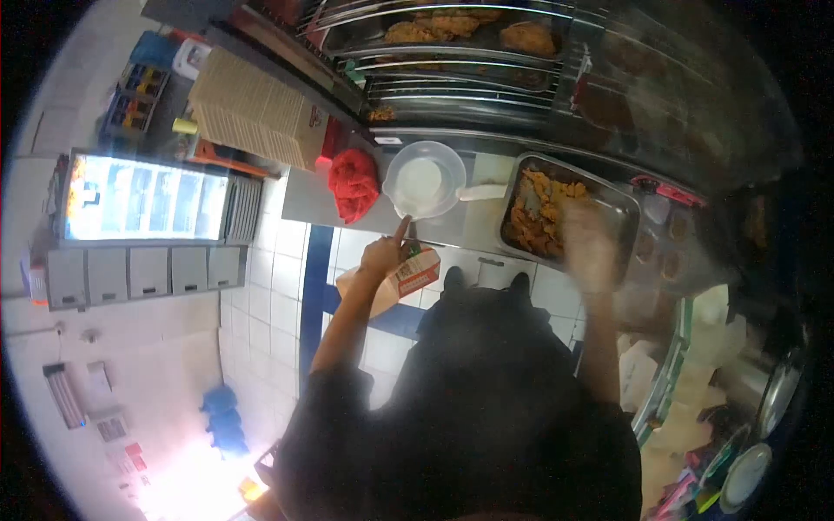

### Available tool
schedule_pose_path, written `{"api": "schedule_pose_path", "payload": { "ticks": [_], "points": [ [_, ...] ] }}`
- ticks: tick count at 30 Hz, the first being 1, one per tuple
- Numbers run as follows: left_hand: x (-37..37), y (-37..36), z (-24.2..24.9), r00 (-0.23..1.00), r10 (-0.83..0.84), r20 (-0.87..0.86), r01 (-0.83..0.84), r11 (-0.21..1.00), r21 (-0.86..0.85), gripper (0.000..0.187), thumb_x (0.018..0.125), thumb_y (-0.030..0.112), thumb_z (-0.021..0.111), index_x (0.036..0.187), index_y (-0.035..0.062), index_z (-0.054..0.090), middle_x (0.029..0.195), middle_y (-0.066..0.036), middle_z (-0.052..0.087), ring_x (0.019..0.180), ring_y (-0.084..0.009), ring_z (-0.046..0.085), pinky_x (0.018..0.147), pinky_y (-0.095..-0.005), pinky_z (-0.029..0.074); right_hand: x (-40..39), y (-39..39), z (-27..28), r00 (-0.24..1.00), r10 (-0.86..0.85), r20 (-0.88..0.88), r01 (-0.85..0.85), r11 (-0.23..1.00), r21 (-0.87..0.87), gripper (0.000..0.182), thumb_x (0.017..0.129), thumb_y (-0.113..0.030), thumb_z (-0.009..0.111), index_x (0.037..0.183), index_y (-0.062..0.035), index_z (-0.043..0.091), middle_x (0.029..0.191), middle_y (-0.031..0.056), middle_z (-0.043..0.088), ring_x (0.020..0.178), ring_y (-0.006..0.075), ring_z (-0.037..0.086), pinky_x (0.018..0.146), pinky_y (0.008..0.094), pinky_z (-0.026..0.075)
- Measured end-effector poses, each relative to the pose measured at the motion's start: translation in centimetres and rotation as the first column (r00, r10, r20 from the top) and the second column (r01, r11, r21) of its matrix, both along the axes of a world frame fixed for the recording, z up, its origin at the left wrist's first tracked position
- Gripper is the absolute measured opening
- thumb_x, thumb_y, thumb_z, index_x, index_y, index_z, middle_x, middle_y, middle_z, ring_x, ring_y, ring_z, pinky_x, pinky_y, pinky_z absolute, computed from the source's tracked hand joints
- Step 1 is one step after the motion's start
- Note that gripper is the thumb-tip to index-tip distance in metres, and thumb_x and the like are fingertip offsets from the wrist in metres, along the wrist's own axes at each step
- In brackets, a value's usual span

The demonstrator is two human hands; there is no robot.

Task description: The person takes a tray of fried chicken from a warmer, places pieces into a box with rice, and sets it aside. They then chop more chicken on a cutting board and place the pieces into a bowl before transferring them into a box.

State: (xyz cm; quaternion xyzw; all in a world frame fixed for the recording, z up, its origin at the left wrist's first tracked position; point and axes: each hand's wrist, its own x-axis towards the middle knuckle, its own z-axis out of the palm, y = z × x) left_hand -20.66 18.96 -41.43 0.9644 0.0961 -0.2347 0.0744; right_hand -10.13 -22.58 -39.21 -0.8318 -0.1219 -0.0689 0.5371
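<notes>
taking twelve as straight ahead of the person, the metal tray (637, 211) sits at one o'clock on the counter (304, 206), with browned, fried-looking pieces (534, 233) heaped toward its nine o'clock side. that leaves bare metal near the right hand (586, 247), and the tray's low spot lets the hand come in from above, i'd guess. at eleven o'clock stands a translucent bowl (453, 165), a pale handle-like piece (483, 193) lying between it and the tray. a crumpled red cloth (353, 184) is just beside the bowl at its nine o'clock, close enough to grab.

the left hand (380, 258), out at ten o'clock, looks clamped on a red-and-white carton (419, 272), thumb side up, most fingers curled in and the index finger stretched toward the bowl's near rim; whether it touches, i can't tell. the carton hangs off the counter's near edge, probably steadied by that grip alone.

the right hand is smeared by blur over the tray's three o'clock side. i can't tell whether its fingers are apart or together, or whether they hold anything.
</notes>
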Motion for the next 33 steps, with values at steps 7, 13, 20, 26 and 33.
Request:
{"api": "schedule_pose_path", "payload": {
  "ticks": [7, 13, 20, 26, 33],
  "points": [
    [-0.2, 2.2, -2.1, 0.985, -0.017, 0.170, 0.035, 0.994, -0.106, 0.079, 0.092, 0.039, 0.052, 0.156, 0.0254, 0.007, 0.092, -0.026, 0.069, 0.082, -0.0439, 0.068, 0.075, -0.0554, 0.054, 4.7, 22.1, -0.1, 0.915, -0.001, -0.404, -0.229, 0.822, -0.521, 0.039, 0.093, -0.027, 0.052, 0.125, -0.0048, 0.057, 0.108, 0.0236, 0.066, 0.100, 0.0402, 0.065, 0.088, 0.0491, 0.051],
    [0.0, 4.2, -1.5, 0.988, -0.061, 0.140, 0.081, 0.986, -0.143, 0.077, 0.092, 0.039, 0.051, 0.156, 0.0214, 0.013, 0.089, -0.024, 0.069, 0.079, -0.0412, 0.069, 0.072, -0.0550, 0.055, 4.5, 24.7, 0.6, 0.940, 0.010, -0.342, -0.199, 0.827, -0.525, 0.035, 0.093, -0.023, 0.048, 0.121, -0.0038, 0.059, 0.117, 0.0249, 0.062, 0.108, 0.0415, 0.059, 0.094, 0.0484, 0.047],
    [-2.3, 5.9, -0.7, 0.991, -0.098, 0.091, 0.115, 0.972, -0.203, 0.073, 0.093, 0.039, 0.049, 0.156, 0.0213, 0.017, 0.082, -0.022, 0.070, 0.073, -0.0396, 0.070, 0.068, -0.0522, 0.056, 2.9, 27.7, 0.0, 0.928, -0.039, -0.371, -0.215, 0.757, -0.617, 0.034, 0.091, -0.019, 0.049, 0.121, -0.0055, 0.059, 0.109, 0.0250, 0.065, 0.101, 0.0437, 0.062, 0.090, 0.0493, 0.049],
    [-3.1, 5.3, -1.7, 0.986, -0.086, 0.143, 0.116, 0.969, -0.216, 0.073, 0.095, 0.040, 0.050, 0.156, 0.0236, 0.014, 0.078, -0.020, 0.070, 0.068, -0.0377, 0.070, 0.064, -0.0507, 0.056, 1.9, 28.3, 1.2, 0.948, -0.048, -0.315, -0.179, 0.737, -0.652, 0.034, 0.093, -0.024, 0.050, 0.120, -0.0058, 0.059, 0.100, 0.0241, 0.068, 0.093, 0.0421, 0.066, 0.083, 0.0503, 0.054],
    [-2.9, 5.4, -2.0, 0.968, -0.187, 0.170, 0.219, 0.955, -0.199, 0.068, 0.096, 0.037, 0.049, 0.155, 0.0259, 0.018, 0.078, -0.018, 0.070, 0.066, -0.0361, 0.069, 0.062, -0.0498, 0.056, 1.7, 27.5, 1.0, 0.958, -0.057, -0.279, -0.139, 0.760, -0.635, 0.038, 0.093, -0.030, 0.053, 0.120, -0.0049, 0.061, 0.105, 0.0239, 0.067, 0.098, 0.0420, 0.065, 0.088, 0.0488, 0.052]
  ]
}}
